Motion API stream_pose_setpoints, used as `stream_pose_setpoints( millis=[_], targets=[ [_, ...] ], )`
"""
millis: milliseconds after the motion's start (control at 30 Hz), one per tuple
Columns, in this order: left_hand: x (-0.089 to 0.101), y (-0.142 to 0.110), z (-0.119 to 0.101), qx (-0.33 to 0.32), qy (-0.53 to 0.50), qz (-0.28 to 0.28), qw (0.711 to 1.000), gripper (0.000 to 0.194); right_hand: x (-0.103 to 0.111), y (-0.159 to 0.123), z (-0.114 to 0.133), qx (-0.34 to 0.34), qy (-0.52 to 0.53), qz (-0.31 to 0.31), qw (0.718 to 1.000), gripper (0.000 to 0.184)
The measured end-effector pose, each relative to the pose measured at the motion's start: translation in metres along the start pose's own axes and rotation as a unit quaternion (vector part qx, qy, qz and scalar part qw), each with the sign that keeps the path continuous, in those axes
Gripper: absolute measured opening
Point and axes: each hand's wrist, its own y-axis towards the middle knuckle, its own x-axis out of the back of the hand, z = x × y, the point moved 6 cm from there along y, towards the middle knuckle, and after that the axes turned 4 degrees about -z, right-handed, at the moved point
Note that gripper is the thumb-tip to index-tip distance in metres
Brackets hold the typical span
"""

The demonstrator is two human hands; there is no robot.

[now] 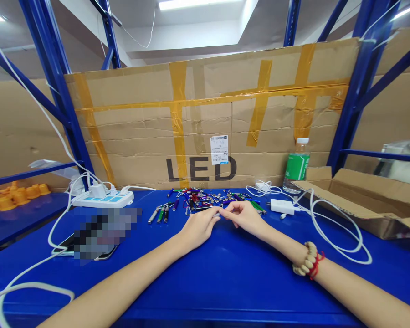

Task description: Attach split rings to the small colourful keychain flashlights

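Note:
My left hand (201, 227) and my right hand (245, 217) meet fingertip to fingertip above the blue shelf top. Both are closed in a pinch around a small silvery piece (217, 215), mostly covered by the fingers, so its kind does not show. Just behind them spreads a pile of small coloured metal tubes and shiny metal bits (205, 197). Left of my left hand, several slim pen-like tubes (163, 214) with metal ends lie side by side, silver, green and dark. A beaded bracelet and red string circle my right wrist.
A white power strip (104, 199) with plugs and a blurred-out flat device (102, 234) lie left. To the right are a white charger (282, 206) with looped cable, a green-labelled bottle (296, 166) and an open carton (369, 196). Taped cardboard (140, 132) stands behind.

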Motion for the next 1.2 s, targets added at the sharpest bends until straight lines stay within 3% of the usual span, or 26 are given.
stream_pose_setpoints(
  millis=[267,500,667,933,1200],
  targets=[
    [-0.002,0.004,0.012,0.060,-0.026,-0.006,0.998,0.025,0.001,0.001,0.002,0.011,-0.022,-0.004,1.000,0.033],
    [-0.002,0.004,0.013,0.056,-0.044,-0.010,0.997,0.022,0.006,0.002,0.006,0.030,-0.057,-0.033,0.997,0.035],
    [-0.004,0.004,0.013,0.058,-0.045,0.017,0.997,0.022,0.003,0.000,0.014,0.072,-0.012,0.015,0.997,0.032],
    [-0.005,0.003,0.007,0.037,-0.068,0.032,0.996,0.023,0.005,0.001,0.012,0.062,0.002,0.018,0.998,0.034],
    [-0.008,0.001,0.006,0.041,-0.077,0.056,0.995,0.024,0.003,0.000,0.013,0.074,0.051,0.091,0.992,0.028]
  ],
)
